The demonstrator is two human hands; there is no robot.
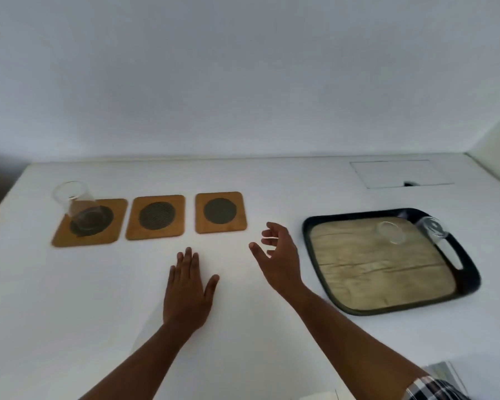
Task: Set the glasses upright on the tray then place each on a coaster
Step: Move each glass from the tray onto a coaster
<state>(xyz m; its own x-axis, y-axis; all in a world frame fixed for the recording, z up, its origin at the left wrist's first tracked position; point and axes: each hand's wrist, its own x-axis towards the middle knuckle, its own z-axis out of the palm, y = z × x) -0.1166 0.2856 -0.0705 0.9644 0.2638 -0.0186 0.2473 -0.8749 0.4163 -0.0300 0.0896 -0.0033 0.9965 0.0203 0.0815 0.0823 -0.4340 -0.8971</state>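
Both my hands were empty: left hand (186, 290) flat on the white table (272, 342), right hand (277, 255) loosely open. Beyond the left hand sat three coasters, the leftmost coaster (90, 223) holding one upright glass (78, 206). Right of the right hand, one tray (315, 226) held two glasses; the nearer glass (391, 232) lay on its side.

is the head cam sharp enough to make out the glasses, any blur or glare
Head view: soft, even light and no glare; the glass on the left coaster reads clearly, but the two glasses lying on the tray are faint, smeared outlines; wide-angle distortion tilts things near the edges.
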